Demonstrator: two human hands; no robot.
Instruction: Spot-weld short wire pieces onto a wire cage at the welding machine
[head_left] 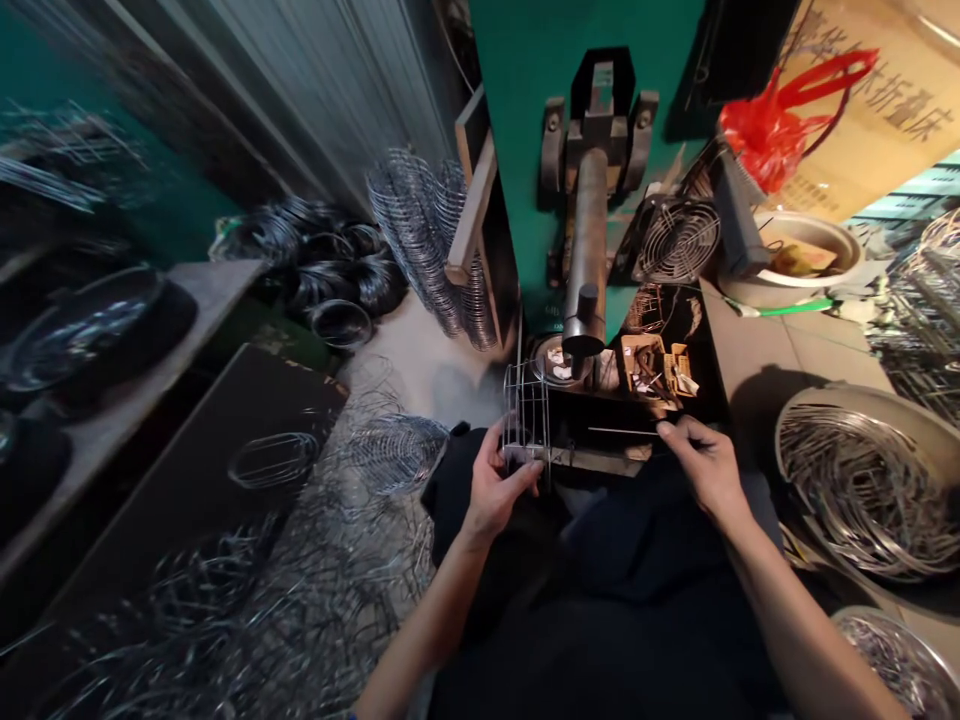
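My left hand (495, 485) grips the lower edge of a small wire cage frame (527, 412) and holds it upright in front of the green welding machine (570, 60). My right hand (701, 460) pinches the end of a thin straight wire rod (622, 432) that lies level and points left toward the cage. The machine's dark round arm (589, 250) hangs just above and behind the cage. I sit with dark trousers under both forearms.
A basin of bent wire pieces (862, 490) stands at my right, a second one (900, 660) below it. Wire rings and coils (427, 240) pile at left and on the floor. A small fan (675, 240), a white bowl (795, 260) and a red bag (772, 120) sit behind.
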